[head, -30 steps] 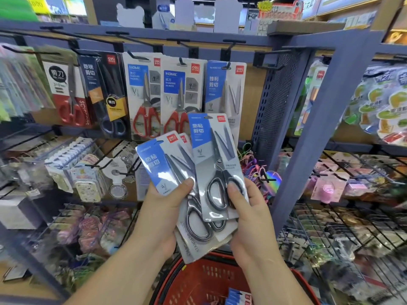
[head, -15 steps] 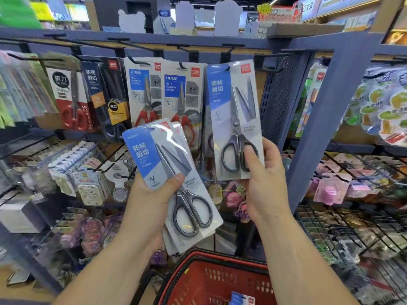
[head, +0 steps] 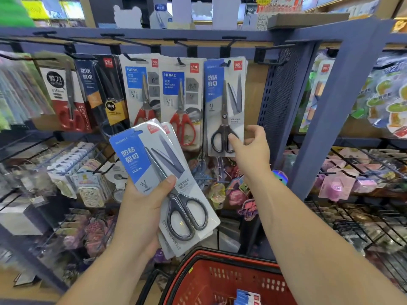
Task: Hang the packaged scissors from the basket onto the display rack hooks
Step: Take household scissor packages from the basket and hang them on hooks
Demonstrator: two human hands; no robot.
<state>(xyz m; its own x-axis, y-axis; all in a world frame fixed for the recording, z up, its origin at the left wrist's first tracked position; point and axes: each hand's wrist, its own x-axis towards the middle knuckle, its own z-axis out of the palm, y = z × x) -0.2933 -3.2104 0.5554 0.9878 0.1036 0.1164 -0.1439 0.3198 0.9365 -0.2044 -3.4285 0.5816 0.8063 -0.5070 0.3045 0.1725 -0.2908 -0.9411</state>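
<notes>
A second ago both hands were low over the basket [head: 199, 259], fanning the packs apart. Since then the right hand [head: 251, 148] has carried one pack of scissors [head: 224, 102] up to the rack [head: 198, 38]. The pack's top slot now sits at the end hook [head: 228, 62], just right of the red-handled scissors [head: 181, 97]. It hangs straight and level with its neighbours, so I'd say it is on the hook. The right hand pinches its lower corner by the handles, thumb in front. The left hand [head: 143, 208] has hardly moved; it is clamped round the spare packs [head: 154, 164], at least two, tilted and held above the basket. That looks like one pack placed, pending release. The spares come next, and a few more blue packs show at the basket's bottom edge.
</notes>
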